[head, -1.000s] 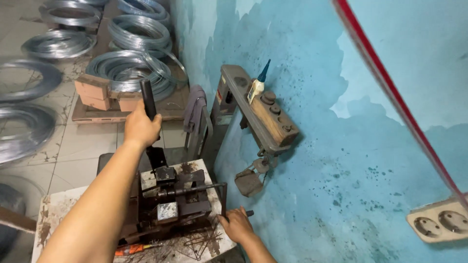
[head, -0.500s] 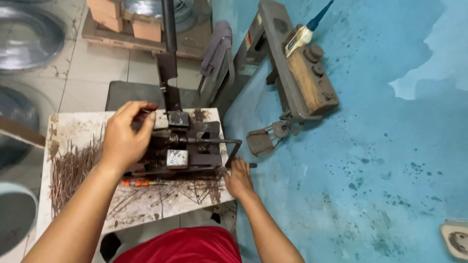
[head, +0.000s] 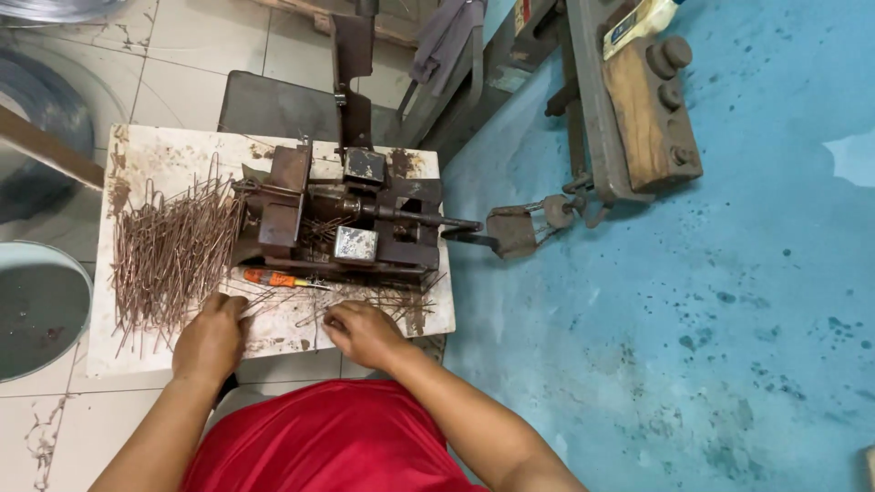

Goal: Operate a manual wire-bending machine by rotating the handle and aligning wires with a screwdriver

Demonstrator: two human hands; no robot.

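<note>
A rusty metal bending machine [head: 351, 219] with a long upright lever [head: 351, 55] sits on a small white stained table [head: 146, 155]. A heap of thin bent wire pieces [head: 169, 251] lies on the table's left side. More loose wire pieces [head: 392, 296] lie in front of the machine. My left hand [head: 211, 337] rests on the table's front edge beside the heap, fingers curled down on the wires. My right hand [head: 365, 333] lies on the table front with its fingers closed over a few loose wires. An orange-handled screwdriver [head: 273, 279] lies between hands and machine.
A blue painted wall [head: 711, 301] fills the right side. A wooden block with knobs on a metal frame [head: 643, 100] is fixed to it, with a padlock [head: 551, 211] hanging below. A round basin [head: 41, 310] stands at the left on the tiled floor. My red garment [head: 319, 442] shows below.
My left hand has let go of the lever and machine top and dropped to the table's front edge. The right hand moved left from the machine's side. The view tilted further down.
</note>
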